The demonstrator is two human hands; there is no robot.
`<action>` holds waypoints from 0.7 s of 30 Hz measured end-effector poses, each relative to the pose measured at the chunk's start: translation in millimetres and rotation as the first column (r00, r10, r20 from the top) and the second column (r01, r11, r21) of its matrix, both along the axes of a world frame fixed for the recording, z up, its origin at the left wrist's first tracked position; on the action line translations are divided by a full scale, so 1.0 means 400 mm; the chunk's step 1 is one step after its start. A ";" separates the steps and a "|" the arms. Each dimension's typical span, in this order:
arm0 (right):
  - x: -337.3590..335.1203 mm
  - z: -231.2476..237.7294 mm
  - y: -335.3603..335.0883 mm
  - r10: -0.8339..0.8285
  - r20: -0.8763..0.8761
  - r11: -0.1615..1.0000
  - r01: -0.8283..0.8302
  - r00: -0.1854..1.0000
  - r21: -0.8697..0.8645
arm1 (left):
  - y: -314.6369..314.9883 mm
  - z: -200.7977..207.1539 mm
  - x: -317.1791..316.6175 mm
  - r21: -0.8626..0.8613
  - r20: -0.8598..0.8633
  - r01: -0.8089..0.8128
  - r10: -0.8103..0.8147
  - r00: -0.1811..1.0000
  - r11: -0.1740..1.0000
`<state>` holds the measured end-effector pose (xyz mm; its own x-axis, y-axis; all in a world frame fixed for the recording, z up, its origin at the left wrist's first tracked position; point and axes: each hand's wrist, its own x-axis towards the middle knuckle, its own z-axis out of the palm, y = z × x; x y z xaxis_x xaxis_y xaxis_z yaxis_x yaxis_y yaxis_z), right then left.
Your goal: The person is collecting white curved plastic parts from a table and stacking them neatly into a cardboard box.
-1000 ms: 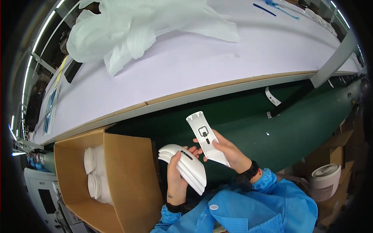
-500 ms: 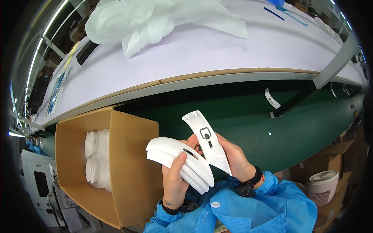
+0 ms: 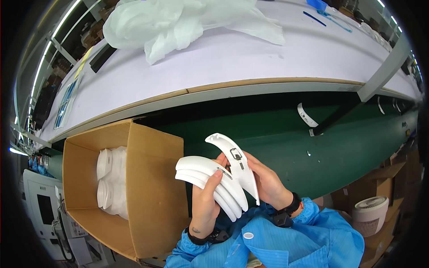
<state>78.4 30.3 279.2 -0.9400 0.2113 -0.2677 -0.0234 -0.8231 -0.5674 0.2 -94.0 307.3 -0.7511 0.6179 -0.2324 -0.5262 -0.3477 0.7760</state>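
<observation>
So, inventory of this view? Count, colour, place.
Curved panel stack: 1, white, held, centre
Single curved panel: 1, white, right of stack
Carton: 1, brown, left
Nested pieces: 2 stacks, white, inside carton
Table: 1, whitish, upper half
Crumpled sheeting: 1 heap, whitish, on table
Bar: 1, black, table's left
Flat strips: uncounted, blue, table's left
Rod: 1, dark blue, table's right
Cord: 1, light blue, beside rod
Container: 1, blue, upper right
Loose curved pieces: 2+, white, under table
Surface: 1, green, below table
Grilled appliance: 1, pale, lower right
Opened cartons: uncounted, brown, right
Machine: 1, white, left edge
Garment: 1, blue, bottom
Wristbands: 2, black, wrists
Left hand: 1, bare, around stack
Right hand: 1, bare, on panel
</observation>
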 end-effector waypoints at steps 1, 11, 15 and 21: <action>-0.001 0.000 -0.003 0.010 0.001 0.996 -0.010 1.000 0.091 | 0.001 -0.004 0.001 0.001 -0.001 -0.002 0.002 1.000 1.000; -0.005 -0.063 -0.005 0.066 -0.054 0.639 -0.001 0.996 0.769 | 0.025 -0.092 -0.025 -0.083 0.071 0.019 -0.013 0.997 0.996; -0.011 -0.060 0.007 0.082 -0.003 0.413 -0.031 0.997 0.910 | 0.048 -0.115 -0.029 -0.107 0.099 0.028 -0.017 0.995 0.994; -0.026 -0.114 0.067 0.235 0.071 0.263 -0.134 0.969 0.955 | 0.085 -0.195 -0.057 -0.132 0.116 0.075 -0.060 0.991 0.988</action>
